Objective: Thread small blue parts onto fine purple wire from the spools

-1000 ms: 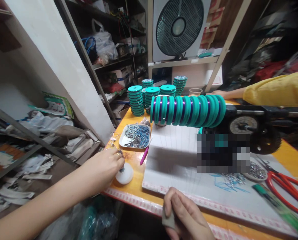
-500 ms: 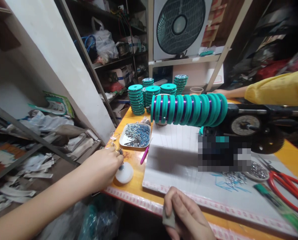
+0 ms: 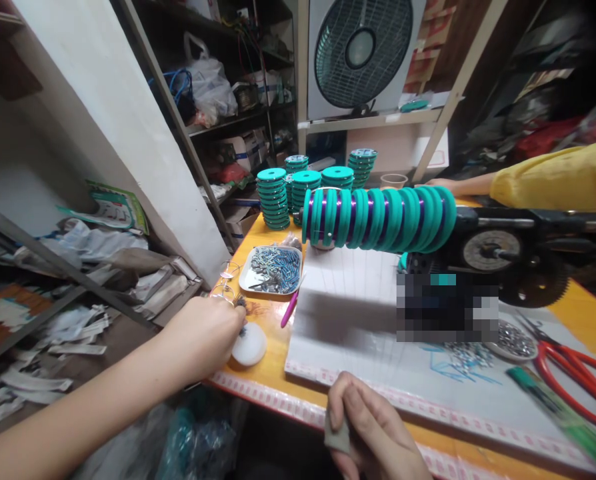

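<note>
My left hand reaches to the table's left edge with its fingers bunched over a white round lid, pinching something small and dark that I cannot make out. My right hand rests at the front edge of the table, closed on a small grey pad. Ahead, a row of teal bobbins wound with purple wire sits on a horizontal shaft of a dark winding machine. Thin wires run from the bobbins down over a white board.
A white tray of small metal parts and a pink pen lie beside the board. Stacks of teal bobbins stand behind. Red scissors lie at right. Another person's yellow sleeve reaches in from the right. Shelves crowd the left.
My left hand has shifted slightly left and back over the white lid. The right hand stays put.
</note>
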Motion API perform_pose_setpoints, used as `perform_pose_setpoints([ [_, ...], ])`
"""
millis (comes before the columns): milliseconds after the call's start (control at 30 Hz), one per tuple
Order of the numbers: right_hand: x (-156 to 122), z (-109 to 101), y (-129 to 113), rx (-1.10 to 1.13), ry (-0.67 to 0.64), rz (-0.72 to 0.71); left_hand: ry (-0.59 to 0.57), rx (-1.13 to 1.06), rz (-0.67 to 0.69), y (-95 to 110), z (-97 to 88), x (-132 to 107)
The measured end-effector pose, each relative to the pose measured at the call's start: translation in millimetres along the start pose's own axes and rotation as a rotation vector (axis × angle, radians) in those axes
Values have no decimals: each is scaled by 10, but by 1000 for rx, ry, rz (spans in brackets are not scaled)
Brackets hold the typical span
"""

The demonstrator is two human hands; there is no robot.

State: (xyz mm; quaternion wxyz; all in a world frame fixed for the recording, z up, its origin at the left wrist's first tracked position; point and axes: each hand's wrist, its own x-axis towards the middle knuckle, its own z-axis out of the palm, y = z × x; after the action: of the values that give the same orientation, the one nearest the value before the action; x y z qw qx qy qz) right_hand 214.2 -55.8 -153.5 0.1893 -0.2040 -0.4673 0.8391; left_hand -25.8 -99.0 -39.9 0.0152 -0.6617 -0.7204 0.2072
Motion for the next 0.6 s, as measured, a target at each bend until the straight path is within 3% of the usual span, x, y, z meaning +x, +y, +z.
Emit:
perform_pose_setpoints([
  [500,3,-2,-3,10,3,-6,-1,-11,-11,9,-4,-9],
  [600,-3,2,-8,6,7,-1,51,-168,-14,-102,18,-106],
])
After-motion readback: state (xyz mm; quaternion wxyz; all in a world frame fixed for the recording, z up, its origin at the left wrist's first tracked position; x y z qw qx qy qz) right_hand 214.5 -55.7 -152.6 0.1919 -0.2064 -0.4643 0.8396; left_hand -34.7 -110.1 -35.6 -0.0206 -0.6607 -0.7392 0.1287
